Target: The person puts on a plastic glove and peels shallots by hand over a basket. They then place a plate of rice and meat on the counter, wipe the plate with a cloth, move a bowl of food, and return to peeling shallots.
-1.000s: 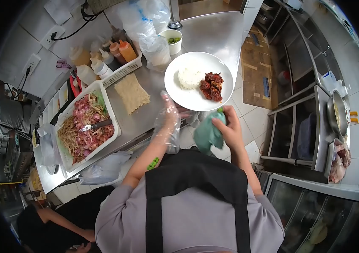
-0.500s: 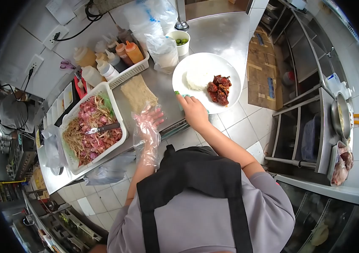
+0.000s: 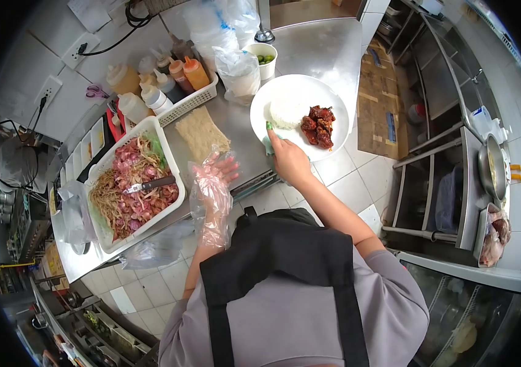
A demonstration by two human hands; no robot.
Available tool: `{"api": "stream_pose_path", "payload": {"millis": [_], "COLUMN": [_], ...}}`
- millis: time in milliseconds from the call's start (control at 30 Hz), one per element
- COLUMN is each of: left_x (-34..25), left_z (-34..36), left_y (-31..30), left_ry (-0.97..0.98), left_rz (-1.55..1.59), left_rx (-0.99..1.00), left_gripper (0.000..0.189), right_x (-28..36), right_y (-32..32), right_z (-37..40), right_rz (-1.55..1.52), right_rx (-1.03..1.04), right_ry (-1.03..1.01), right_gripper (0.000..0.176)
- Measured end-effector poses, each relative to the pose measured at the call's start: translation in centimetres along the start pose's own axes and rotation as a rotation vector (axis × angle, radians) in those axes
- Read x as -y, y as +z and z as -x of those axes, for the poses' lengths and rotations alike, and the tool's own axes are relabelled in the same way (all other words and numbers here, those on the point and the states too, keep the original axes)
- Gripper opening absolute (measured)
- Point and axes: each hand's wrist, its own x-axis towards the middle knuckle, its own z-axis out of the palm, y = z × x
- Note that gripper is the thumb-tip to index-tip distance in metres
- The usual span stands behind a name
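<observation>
My left hand (image 3: pixel 216 171), in a clear plastic glove, is held palm up with its fingers spread. Nothing rests in it. It hovers near the table edge, just in front of a tan folded cloth (image 3: pixel 202 133). My bare right hand (image 3: pixel 292 160) is at the near left rim of a white plate (image 3: pixel 328 88). Its index finger stretches over the rim, with bright green at the tip. The other fingers are curled over a pale teal cloth (image 3: pixel 268 144), mostly hidden beneath them. On the plate lie white rice (image 3: pixel 286 112) and dark red glazed meat pieces (image 3: pixel 318 126).
A white tub (image 3: pixel 179 189) of shallots holds a knife (image 3: pixel 150 185) on the left. Behind it stands a basket (image 3: pixel 190 105) of sauce bottles. Plastic bags (image 3: pixel 236 73) and a cup of green slices (image 3: pixel 266 59) are beyond the plate. Steel shelving (image 3: pixel 432 147) is at right.
My right hand has shifted slightly right along the plate's rim, and its index finger now points inward toward the rice. The left hand stays almost where it was.
</observation>
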Motion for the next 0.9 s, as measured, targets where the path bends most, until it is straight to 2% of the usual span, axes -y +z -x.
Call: {"api": "stream_pose_path", "payload": {"millis": [100, 167, 200, 267, 333, 400, 467, 533, 667, 733, 767, 800, 833, 867, 900], "left_x": [-0.8, -1.0, -1.0, -1.2, -1.2, -1.0, -0.3, 0.7, 2.1, 2.1, 2.1, 1.9, 1.5, 1.4, 1.3], "left_z": [0.8, 1.3, 1.7, 2.3, 2.5, 2.8, 2.7, 2.8, 3.2, 3.2, 3.3, 3.4, 3.3, 2.9, 2.2], "left_y": [0.5, 1.0, 1.1, 1.5, 1.6, 1.5, 1.1, 0.8, 0.3, 0.0, 0.8, 1.8, 2.6, 3.4, 4.2], "left_ry": [0.012, 0.034, 0.051, 0.083, 0.115, 0.121, 0.118, 0.119, 0.075, 0.077, 0.080, 0.080, 0.067, 0.059, 0.075], "left_rz": [0.004, -0.015, -0.036, -0.050, -0.067, -0.054, -0.040, -0.024, 0.043, 0.041, 0.035, 0.033, -0.038, -0.040, -0.056], "left_rx": [-0.019, -0.039, -0.058, -0.063, -0.067, -0.091, -0.083, -0.078, -0.007, 0.019, -0.024, -0.066, -0.010, -0.013, -0.013], "left_gripper": [0.078, 0.079, 0.079, 0.080, 0.081, 0.081, 0.081, 0.081, 0.079, 0.078, 0.079, 0.080, 0.080, 0.080, 0.078], "right_x": [0.6, 1.3, 2.0, 2.9, 2.4, 1.8, 1.6, 2.0, 0.9, 0.7, 0.7, 0.6, 0.4, 0.3, 0.2], "right_y": [0.0, 1.8, 1.9, 2.0, 2.0, 0.4, -0.1, -0.6, 2.2, 1.3, 0.6, -0.4, -1.5, -2.8, -4.4], "right_z": [0.0, -0.8, -1.3, -2.3, -2.5, -2.5, -2.2, -1.9, -2.0, -2.5, -2.5, -2.5, -2.3, -1.6, -0.8], "right_rz": [-0.125, -0.128, -0.132, 0.167, 0.080, -0.272, -0.231, -0.156, 0.040, -0.255, -0.264, -0.579, -0.892, -0.895, -0.903], "right_rx": [-0.075, -0.418, -0.416, -0.447, -0.388, -0.184, -0.234, -0.068, -0.131, -0.026, -0.025, 0.095, 0.219, 0.221, 0.274], "right_ry": [-0.091, -0.595, -0.598, -0.259, -0.284, -0.303, -0.290, 0.069, -0.064, -0.052, -0.052, -0.055, -0.053, -0.045, -0.143], "right_gripper": [0.057, 0.054, 0.054, 0.050, 0.050, 0.054, 0.058, 0.055, 0.058, 0.064, 0.064, 0.066, 0.069, 0.069, 0.070]}}
